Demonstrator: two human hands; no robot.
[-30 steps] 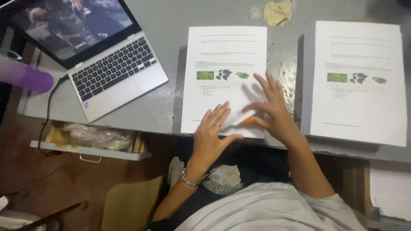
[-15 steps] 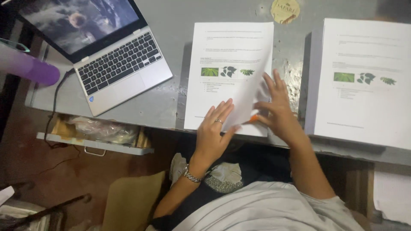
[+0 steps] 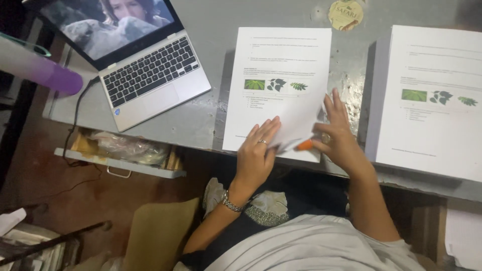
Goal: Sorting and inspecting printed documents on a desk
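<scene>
A printed sheet with leaf pictures [image 3: 281, 80] lies on top of a thin pile at the grey desk's front edge [image 3: 191, 125]. My left hand [image 3: 256, 155], with a ring and a metal bracelet, pinches the sheet's lower right corner, which is lifted and curled. My right hand [image 3: 339, 135] rests at the sheet's right edge, fingers spread, with an orange tip [image 3: 304, 145] of a pen or marker under the thumb.
A thick stack of the same printed pages [image 3: 432, 95] stands to the right. An open laptop [image 3: 145, 70] playing video sits at the left, a purple bottle [image 3: 45, 70] beside it. A drawer [image 3: 120, 155] hangs open below. A round sticker [image 3: 346, 14] is on the desk.
The sheet's lower right corner has lifted and curled up between my hands. My left hand moved onto that corner and my right hand drew in toward the edge.
</scene>
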